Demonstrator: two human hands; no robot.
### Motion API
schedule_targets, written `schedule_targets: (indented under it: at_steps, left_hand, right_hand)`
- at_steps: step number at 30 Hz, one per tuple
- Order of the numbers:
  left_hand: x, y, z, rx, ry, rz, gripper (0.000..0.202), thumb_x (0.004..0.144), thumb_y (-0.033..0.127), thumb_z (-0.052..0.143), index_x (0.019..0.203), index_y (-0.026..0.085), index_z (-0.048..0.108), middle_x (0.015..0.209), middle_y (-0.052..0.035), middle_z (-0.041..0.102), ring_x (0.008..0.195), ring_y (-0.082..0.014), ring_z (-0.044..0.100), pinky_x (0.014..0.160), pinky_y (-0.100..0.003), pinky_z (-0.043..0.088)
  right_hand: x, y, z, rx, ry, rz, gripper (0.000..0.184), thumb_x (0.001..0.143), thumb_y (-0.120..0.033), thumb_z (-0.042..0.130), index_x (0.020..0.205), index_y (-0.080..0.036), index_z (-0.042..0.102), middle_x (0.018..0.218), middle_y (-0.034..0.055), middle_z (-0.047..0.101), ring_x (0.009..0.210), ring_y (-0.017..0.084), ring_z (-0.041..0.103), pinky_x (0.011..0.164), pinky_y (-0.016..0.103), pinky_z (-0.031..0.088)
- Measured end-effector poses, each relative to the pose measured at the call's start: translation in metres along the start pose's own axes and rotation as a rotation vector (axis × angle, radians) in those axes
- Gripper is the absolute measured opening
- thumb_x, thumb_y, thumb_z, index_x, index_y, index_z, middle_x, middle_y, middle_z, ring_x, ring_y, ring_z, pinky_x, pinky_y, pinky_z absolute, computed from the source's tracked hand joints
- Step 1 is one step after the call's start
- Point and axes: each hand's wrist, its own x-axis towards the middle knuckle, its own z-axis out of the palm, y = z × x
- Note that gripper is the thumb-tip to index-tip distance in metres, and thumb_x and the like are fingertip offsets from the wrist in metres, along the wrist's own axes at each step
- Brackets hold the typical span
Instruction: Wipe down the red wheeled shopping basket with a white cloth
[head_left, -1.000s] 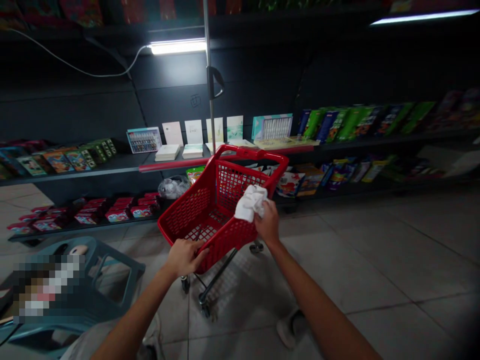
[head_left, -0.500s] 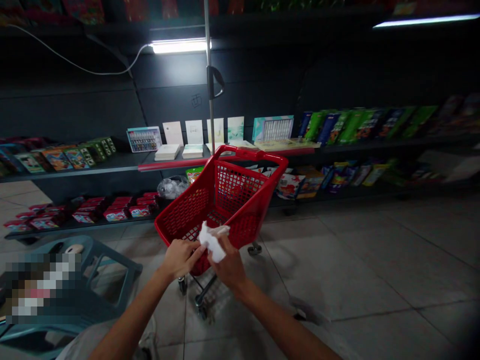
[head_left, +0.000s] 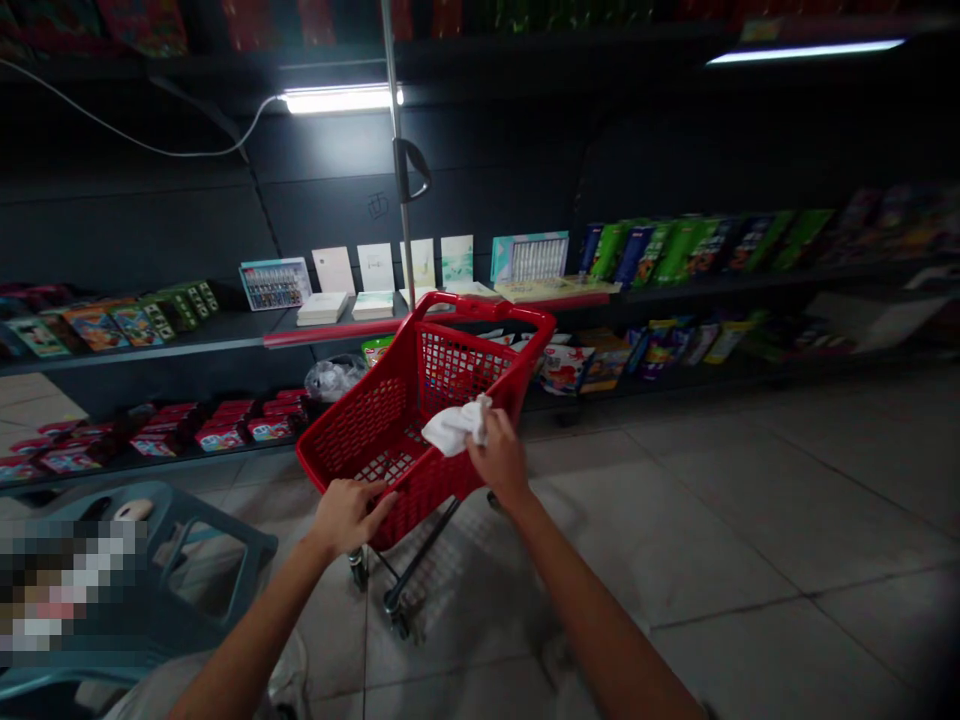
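Note:
A small red plastic shopping cart (head_left: 375, 425) on wheels stands on the tiled floor in front of me. My left hand (head_left: 346, 515) grips the cart's near rim at its left corner. My right hand (head_left: 499, 462) is closed on a crumpled white cloth (head_left: 454, 427) and presses it against the top of the cart's right side rim. The basket looks empty inside.
Dark shelves (head_left: 187, 345) along the back wall carry boxed goods, cards and colourful packs under a strip light (head_left: 341, 98). A metal pole (head_left: 397, 160) rises behind the cart. A blue-grey plastic stool (head_left: 195, 560) stands at the lower left. Grey tiled floor (head_left: 750, 540) spreads to the right.
My right hand carried the white cloth from the right rim down to the near rim beside my left hand, then back up the right rim. My left hand kept its grip.

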Motion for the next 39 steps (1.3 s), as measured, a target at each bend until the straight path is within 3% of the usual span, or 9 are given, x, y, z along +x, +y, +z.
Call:
schedule_targets:
  at_steps: [2,6,11,17,22,26,30,34,39]
  left_hand:
    - [0.000,0.001,0.001,-0.017,0.004,0.003,0.052,0.102,0.052,0.033,0.069,0.021,0.058,0.057,-0.0016,0.060,0.056,-0.0141,0.057,0.059,-0.027,0.030]
    - [-0.003,0.004,0.001,-0.037,0.005,-0.007,0.052,0.103,0.052,0.033,0.072,0.021,0.060,0.061,-0.0022,0.063,0.059,-0.0139,0.059,0.060,-0.027,0.033]
    - [-0.004,0.010,-0.001,-0.035,-0.016,-0.004,0.053,0.104,0.052,0.030,0.075,0.021,0.062,0.064,-0.0026,0.065,0.063,-0.0141,0.061,0.061,-0.026,0.033]
    - [-0.002,0.003,0.001,-0.029,-0.021,-0.025,0.057,0.105,0.051,0.024,0.071,0.020,0.059,0.062,-0.0015,0.061,0.059,-0.0126,0.057,0.061,-0.027,0.032]
    - [-0.002,-0.001,0.004,-0.035,-0.011,-0.054,0.064,0.106,0.051,0.019,0.066,0.020,0.057,0.061,-0.0021,0.062,0.056,-0.0129,0.054,0.060,-0.029,0.029]
    - [-0.003,0.002,0.003,-0.044,-0.001,-0.034,0.063,0.106,0.049,0.018,0.067,0.020,0.058,0.064,-0.0032,0.064,0.060,-0.0138,0.056,0.060,-0.028,0.030]
    - [-0.005,0.003,0.002,-0.055,0.002,-0.009,0.060,0.106,0.047,0.020,0.067,0.020,0.057,0.063,-0.0026,0.063,0.060,-0.0135,0.056,0.061,-0.027,0.032]
    - [-0.006,0.003,0.002,-0.060,-0.010,0.026,0.057,0.106,0.048,0.024,0.072,0.020,0.061,0.065,-0.0023,0.064,0.060,-0.0129,0.057,0.061,-0.026,0.032]
    - [-0.005,0.001,0.001,-0.043,0.007,0.017,0.055,0.103,0.051,0.032,0.069,0.020,0.061,0.060,-0.0027,0.062,0.057,-0.0131,0.057,0.060,-0.026,0.031]
  right_hand:
    - [0.014,0.024,0.002,0.022,0.118,0.117,0.046,0.084,-0.022,0.054,0.129,-0.016,0.059,0.128,0.0129,0.058,0.111,0.024,0.061,0.096,0.034,0.051]
    - [0.030,0.066,0.010,0.033,0.177,0.269,0.040,0.081,-0.018,0.053,0.119,-0.012,0.061,0.115,0.0144,0.063,0.108,0.025,0.060,0.100,0.036,0.047]
    - [0.027,0.078,0.022,-0.050,0.137,0.384,0.043,0.081,-0.024,0.059,0.123,-0.011,0.057,0.113,0.0164,0.063,0.103,0.026,0.060,0.092,0.035,0.047]
    - [0.002,0.026,0.023,-0.112,-0.068,0.323,0.029,0.088,-0.026,0.055,0.112,-0.014,0.066,0.100,0.0126,0.070,0.087,0.021,0.066,0.080,0.028,0.046]
    - [-0.055,-0.046,0.023,-0.021,-0.337,0.213,0.028,0.092,-0.029,0.054,0.112,-0.014,0.066,0.094,0.0126,0.075,0.087,0.023,0.072,0.079,0.028,0.049]
    - [-0.111,-0.095,0.028,-0.007,-0.600,-0.032,0.026,0.092,-0.032,0.055,0.107,-0.015,0.067,0.097,0.0131,0.075,0.088,0.024,0.073,0.079,0.030,0.051]
    - [-0.131,-0.112,0.032,-0.019,-0.826,-0.380,0.032,0.087,-0.034,0.063,0.116,-0.019,0.066,0.102,0.0119,0.075,0.089,0.026,0.073,0.079,0.033,0.053]
    - [-0.091,-0.086,0.020,-0.064,-0.764,-0.363,0.032,0.086,-0.035,0.066,0.115,-0.022,0.067,0.107,0.0100,0.074,0.095,0.024,0.072,0.080,0.031,0.051]
    - [-0.016,-0.007,-0.002,-0.155,-0.334,0.085,0.023,0.085,-0.031,0.063,0.105,-0.022,0.067,0.100,0.0084,0.072,0.090,0.022,0.069,0.077,0.028,0.048]
